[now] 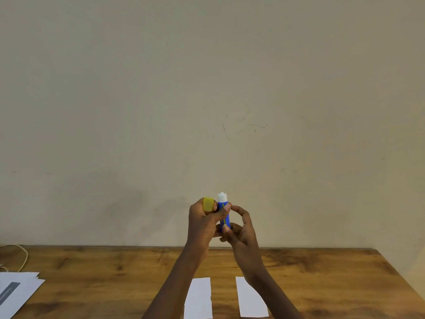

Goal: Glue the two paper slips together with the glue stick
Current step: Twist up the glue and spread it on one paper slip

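You see a glue stick (224, 212) with a blue barrel and a white glue tip, and a yellow cap (208, 203). The left paper slip (198, 298) and right paper slip (250, 300) are plain white. The worktop (115, 272) is brown woodgrain with darker streaks. The wall (207, 88) is beige with faint dark scribbles. The paper sheets (20, 288) are white, one printed grey.

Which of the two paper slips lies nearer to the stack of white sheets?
The left slip; the sheets lie at the table's left edge, and the right slip is farther from them.
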Tool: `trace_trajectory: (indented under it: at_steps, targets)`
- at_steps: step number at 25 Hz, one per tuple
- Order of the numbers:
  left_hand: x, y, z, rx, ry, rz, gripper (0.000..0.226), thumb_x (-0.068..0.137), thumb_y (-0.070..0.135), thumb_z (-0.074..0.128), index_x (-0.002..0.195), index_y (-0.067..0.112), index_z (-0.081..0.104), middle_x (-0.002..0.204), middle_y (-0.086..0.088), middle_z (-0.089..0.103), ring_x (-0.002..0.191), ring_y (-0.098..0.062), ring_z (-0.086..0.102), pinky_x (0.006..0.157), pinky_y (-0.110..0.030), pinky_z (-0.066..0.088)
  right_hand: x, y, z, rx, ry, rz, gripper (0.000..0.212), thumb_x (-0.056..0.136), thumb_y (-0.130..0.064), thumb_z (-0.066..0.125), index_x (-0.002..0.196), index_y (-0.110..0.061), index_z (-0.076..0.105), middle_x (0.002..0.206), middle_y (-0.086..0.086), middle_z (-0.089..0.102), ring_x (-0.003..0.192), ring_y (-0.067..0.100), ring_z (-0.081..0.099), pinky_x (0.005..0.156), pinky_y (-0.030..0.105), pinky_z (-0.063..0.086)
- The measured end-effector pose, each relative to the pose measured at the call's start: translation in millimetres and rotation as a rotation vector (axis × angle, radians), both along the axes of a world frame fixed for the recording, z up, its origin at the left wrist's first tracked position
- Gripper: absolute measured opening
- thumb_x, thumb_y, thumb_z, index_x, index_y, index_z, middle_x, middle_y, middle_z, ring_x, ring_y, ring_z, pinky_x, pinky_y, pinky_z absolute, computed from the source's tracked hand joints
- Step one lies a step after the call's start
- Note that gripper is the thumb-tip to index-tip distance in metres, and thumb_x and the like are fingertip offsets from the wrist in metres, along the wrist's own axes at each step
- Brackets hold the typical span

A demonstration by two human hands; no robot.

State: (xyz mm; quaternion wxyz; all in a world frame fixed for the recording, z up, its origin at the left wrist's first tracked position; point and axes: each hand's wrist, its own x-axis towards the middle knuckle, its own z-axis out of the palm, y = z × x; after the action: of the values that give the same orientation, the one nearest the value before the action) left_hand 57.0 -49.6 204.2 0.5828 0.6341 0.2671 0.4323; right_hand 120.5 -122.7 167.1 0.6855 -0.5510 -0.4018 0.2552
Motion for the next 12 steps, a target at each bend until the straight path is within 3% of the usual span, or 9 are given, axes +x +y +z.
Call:
trace_trajectory:
  at_steps: [2,4,6,8,12]
  targets:
    - [-0.5,0.9,0.7,0.014,-0.002,0.013,0.031,0.078,0.008,0.066,0.059,0.014,0.042,0.061,-0.007,0.052,0.059,-0.014,0.061,0.047,-0.015,0.052,0.1,-0.8,2.0,0.002,0.031,0.041,0.044,0.091,-0.013,0.047,0.12,-0.038,0.026,0.079,-0.016,0.073,0.083,0.007,0.069,0.071,0.013,0.052]
    - [-0.1,2.1,0.7,0.029,-0.019,0.028,0.032,0.077,0.007,0.066,0.058,0.012,0.042,0.061,-0.01,0.05,0.065,-0.018,0.061,0.054,-0.011,0.051,-1.2,0.1,2.5,-0.006,0.008,-0.039,0.062,0.08,-0.017,0.063,0.122,-0.038,0.023,0.091,-0.006,0.068,0.088,0.014,0.067,0.072,0.016,0.051]
    - [0.7,1.8,0.4,0.032,-0.016,0.039,0.031,0.077,0.007,0.067,0.058,0.012,0.043,0.059,-0.008,0.048,0.066,-0.022,0.057,0.055,-0.008,0.049,-1.1,1.1,2.7,-0.017,-0.06,-0.19,0.068,0.069,-0.013,0.075,0.114,-0.034,0.029,0.083,0.0,0.064,0.081,0.016,0.065,0.07,0.019,0.052]
    - [1.6,0.9,0.4,0.04,-0.02,0.034,0.03,0.076,0.006,0.067,0.058,0.013,0.044,0.057,-0.005,0.047,0.061,-0.019,0.053,0.054,-0.009,0.049,2.3,1.9,2.6,-0.012,-0.046,-0.227,0.057,0.071,-0.006,0.072,0.105,-0.032,0.035,0.072,0.003,0.064,0.073,0.018,0.066,0.07,0.024,0.055]
    - [0.8,0.7,3.1,0.035,-0.017,0.034,0.029,0.077,0.007,0.066,0.06,0.013,0.044,0.057,-0.003,0.049,0.05,-0.009,0.059,0.045,-0.009,0.047,5.3,0.0,5.8,-0.011,-0.059,-0.034,0.043,0.087,-0.004,0.051,0.12,-0.02,0.03,0.08,-0.004,0.068,0.075,0.005,0.069,0.068,0.01,0.051]
